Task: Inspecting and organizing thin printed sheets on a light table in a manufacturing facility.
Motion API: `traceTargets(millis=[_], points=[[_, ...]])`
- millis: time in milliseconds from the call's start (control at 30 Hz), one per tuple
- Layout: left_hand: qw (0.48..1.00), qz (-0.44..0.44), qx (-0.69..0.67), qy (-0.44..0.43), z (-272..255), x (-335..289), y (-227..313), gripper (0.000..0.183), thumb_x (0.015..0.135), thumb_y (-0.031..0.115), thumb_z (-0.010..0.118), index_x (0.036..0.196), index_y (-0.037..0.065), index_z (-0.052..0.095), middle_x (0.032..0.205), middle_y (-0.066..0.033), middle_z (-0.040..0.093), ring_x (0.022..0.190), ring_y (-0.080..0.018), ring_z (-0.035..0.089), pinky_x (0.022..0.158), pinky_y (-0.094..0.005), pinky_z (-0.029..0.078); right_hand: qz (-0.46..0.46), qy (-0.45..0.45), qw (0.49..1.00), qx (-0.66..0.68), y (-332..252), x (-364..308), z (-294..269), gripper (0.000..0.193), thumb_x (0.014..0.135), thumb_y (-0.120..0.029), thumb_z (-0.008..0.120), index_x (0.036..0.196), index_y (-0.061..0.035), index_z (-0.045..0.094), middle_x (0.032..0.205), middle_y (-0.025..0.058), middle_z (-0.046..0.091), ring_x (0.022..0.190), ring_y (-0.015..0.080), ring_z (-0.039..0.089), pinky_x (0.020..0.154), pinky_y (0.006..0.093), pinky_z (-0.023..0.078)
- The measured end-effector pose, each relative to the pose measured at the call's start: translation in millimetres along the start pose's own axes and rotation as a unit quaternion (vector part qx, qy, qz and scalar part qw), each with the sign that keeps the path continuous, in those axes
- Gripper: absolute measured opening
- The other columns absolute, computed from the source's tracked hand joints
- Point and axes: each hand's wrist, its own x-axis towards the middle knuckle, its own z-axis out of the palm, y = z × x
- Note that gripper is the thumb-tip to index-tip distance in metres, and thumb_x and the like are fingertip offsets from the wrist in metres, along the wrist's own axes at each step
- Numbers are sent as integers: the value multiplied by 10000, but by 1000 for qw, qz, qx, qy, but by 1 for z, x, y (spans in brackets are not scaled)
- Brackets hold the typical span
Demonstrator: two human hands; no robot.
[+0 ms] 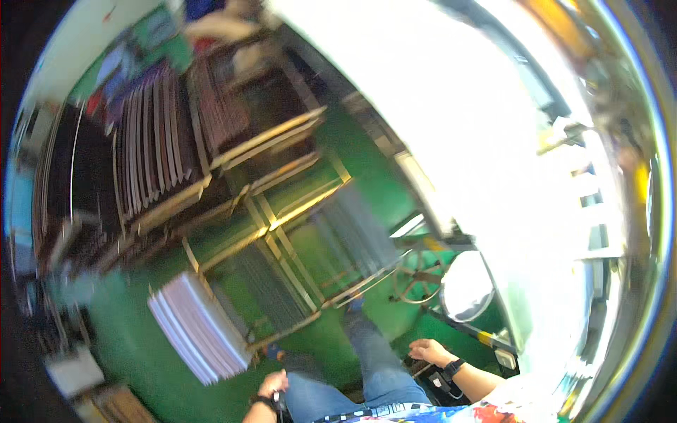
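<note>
My left hand (273, 383) hangs low beside my left thigh, with a dark band on its wrist. Motion blurs its fingers, and I see no object in it. On the other side my right hand (430, 351) is held out from my right leg, fingers loosely bent and apart, nothing in them. A dark watch (453, 367) is on that wrist. Ahead of my feet stands a low yellowish frame rack (271, 227) with stacks of grey panels (356, 229). Nearest my left hand is a stack of pale, striped panels (201, 328) at the rack's left end.
Large racks of dark upright panels (151, 137) stand at the far left. A bright white worktable (451, 134) fills the right side. Below its edge are a round stool (467, 287) and a wheeled base (417, 276). The floor (134, 345) is green.
</note>
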Motion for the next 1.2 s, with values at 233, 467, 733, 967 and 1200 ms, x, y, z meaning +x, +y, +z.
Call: traceTargets(millis=[233, 467, 733, 967, 1200], points=[[993, 83, 69, 47, 69, -79, 174, 514, 894, 387, 418, 1270, 42, 356, 1182, -143, 515, 1032, -253, 532, 839, -399, 433, -106, 199, 970, 92, 16, -87, -83, 240, 844, -104, 497, 1029, 41, 544, 848, 138, 638, 763, 180, 626, 666, 274, 512], [817, 320, 473, 80, 5, -42, 336, 225, 863, 219, 452, 798, 24, 545, 691, -92, 593, 545, -226, 595, 453, -302, 481, -269, 260, 880, 293, 12, -163, -71, 234, 852, -132, 478, 1025, 11, 544, 877, 124, 633, 778, 177, 621, 685, 277, 503], [666, 602, 408, 165, 253, -152, 439, 336, 767, 287, 596, 953, 8, 609, 811, -155, 629, 754, -279, 612, 686, -343, 493, -323, 363, 730, 480, 84, -202, -91, 221, 879, -206, 488, 977, -18, 550, 833, 127, 639, 719, 196, 629, 656, 298, 513], [411, 581, 680, 176, 493, -183, 410, 917, 713, 629, 517, 1320, -14, 274, 1387, -194, 233, 1303, -329, 171, 1047, -455, 179, -450, 531, 378, 611, 174, -331, -311, 247, 857, -304, 538, 935, -69, 546, 764, 60, 596, 640, 141, 578, 580, 266, 498], [387, 439, 761, 281, 557, -142, 384, 1266, 544, 772, 551, 1358, -49, 34, 1420, -248, 14, 1322, -372, -37, 1072, -428, 6, -412, 530, 241, 701, 280, -402, -488, 729, 817, -555, 479, 1318, -57, 295, 1265, 96, 399, 1046, 225, 446, 875, 374, 362]])
